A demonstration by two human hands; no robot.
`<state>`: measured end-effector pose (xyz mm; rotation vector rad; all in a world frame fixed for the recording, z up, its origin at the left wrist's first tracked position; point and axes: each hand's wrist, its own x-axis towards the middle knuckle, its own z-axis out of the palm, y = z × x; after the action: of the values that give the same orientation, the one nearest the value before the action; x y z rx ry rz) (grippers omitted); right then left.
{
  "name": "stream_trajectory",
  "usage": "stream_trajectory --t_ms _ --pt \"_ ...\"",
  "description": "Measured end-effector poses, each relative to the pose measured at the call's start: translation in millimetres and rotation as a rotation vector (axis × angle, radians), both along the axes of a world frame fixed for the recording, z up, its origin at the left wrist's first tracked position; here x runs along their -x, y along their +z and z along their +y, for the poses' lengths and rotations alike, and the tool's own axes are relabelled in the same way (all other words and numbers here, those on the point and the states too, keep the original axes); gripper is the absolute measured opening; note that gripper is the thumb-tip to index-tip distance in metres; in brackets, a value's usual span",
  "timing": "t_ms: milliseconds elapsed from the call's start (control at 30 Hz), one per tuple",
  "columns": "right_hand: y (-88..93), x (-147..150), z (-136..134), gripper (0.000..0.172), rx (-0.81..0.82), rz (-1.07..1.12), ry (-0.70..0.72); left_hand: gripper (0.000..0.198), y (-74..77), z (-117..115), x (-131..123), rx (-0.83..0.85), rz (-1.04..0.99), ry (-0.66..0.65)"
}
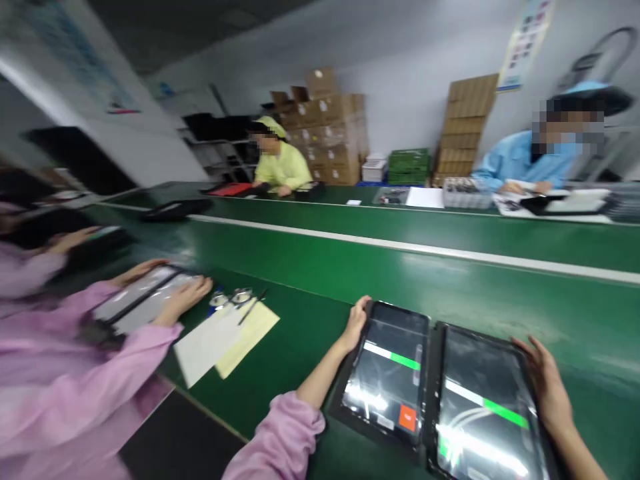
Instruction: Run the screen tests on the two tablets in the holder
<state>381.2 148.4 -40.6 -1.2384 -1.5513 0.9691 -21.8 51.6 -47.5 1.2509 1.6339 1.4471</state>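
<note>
Two black-framed tablets lie side by side on the green bench, screens up. The left tablet (387,373) shows a white and green bar and an orange-red square. On the right tablet (485,407) there is a similar bar and a small green patch lower down, with strong glare. My left hand (356,325) grips the upper left edge of the left tablet, its fingers wrapped round the edge. At the right tablet's upper right edge is my right hand (545,387), fingers apart and resting against the frame.
At left, a person in pink handles a bagged device (145,297). White paper (205,343), a yellow sheet (250,340), a pen and glasses-like items lie between us. A white rail (400,247) crosses the bench. Two people sit opposite, near stacked cartons (330,133) and green trays (409,167).
</note>
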Motion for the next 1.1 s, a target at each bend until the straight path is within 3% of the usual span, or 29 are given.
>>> stream_trajectory --t_ms 133,233,333,467,600,767,867,967,1033,1100 --pt "3.1 1 -5 0.094 0.130 0.285 -0.065 0.097 3.1 -18 0 0.018 -0.053 -0.040" --pt "8.8 -3 -17 0.088 0.034 0.257 -0.075 0.094 8.9 -52 -4 0.054 -0.064 -0.073" --pt "18.2 -16 -49 0.070 -0.162 0.025 0.014 0.088 10.7 -99 -11 0.104 -0.079 -0.106" --pt "37.7 -21 -106 0.048 -0.457 -0.452 0.381 0.083 2.5 -150 -24 0.133 -0.155 -0.080" --pt "61.1 4 -141 0.040 -0.648 -0.766 0.666 0.085 -7.3 -159 -29 0.112 -0.160 -0.010" --pt "71.0 24 -145 0.034 -0.706 -0.803 0.721 0.085 -5.9 -154 -27 0.143 -0.065 -0.037" --pt "60.9 12 -128 0.035 -0.714 -0.726 0.641 0.086 4.7 -159 -23 0.265 0.032 -0.097" --pt "43.0 -8 -92 0.042 -0.539 -0.547 0.308 0.087 25.4 -149 -16 0.348 0.114 -0.173" --pt "30.6 -16 -63 0.044 -0.347 -0.438 0.048 0.083 45.4 -128 -13 0.327 0.204 -0.236" --pt "19.4 -17 -39 0.046 -0.179 -0.315 -0.120 0.071 66.8 -96 -16 0.280 0.377 -0.334"
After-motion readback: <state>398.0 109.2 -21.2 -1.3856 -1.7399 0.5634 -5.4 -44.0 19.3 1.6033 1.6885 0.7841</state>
